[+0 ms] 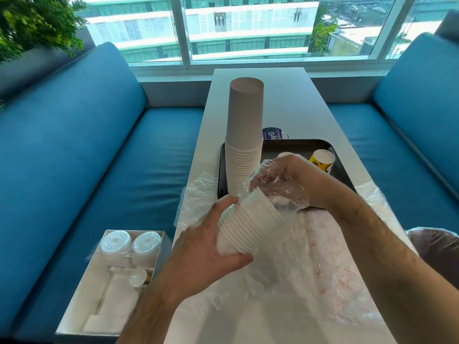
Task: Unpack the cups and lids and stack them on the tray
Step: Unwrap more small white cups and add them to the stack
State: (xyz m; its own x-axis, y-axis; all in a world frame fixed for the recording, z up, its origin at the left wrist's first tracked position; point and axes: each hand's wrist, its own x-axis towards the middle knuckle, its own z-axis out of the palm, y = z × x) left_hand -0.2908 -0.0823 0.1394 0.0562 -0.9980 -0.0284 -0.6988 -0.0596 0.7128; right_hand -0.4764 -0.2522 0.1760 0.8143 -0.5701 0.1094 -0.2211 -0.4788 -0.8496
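Note:
My left hand (211, 247) grips a short stack of white paper cups (250, 222), tilted and lying on its side above the table's middle. My right hand (280, 175) is curled round the clear plastic wrap (285, 194) bunched at the stack's far end. A tall stack of white cups (244, 135) stands upside down on the left part of the black tray (295, 145). A yellow-printed cup (322, 160) stands at the tray's right side. Part of another white cup (284, 155) shows behind my right hand.
Loose clear plastic bags (310, 269) cover the white table (293, 100) in front of the tray. An open cardboard box (116, 279) with wrapped lids sits on the blue bench (82, 170) at my left. A purple label (272, 134) lies behind the tray. Another wrapped bundle (437, 247) sits at the right.

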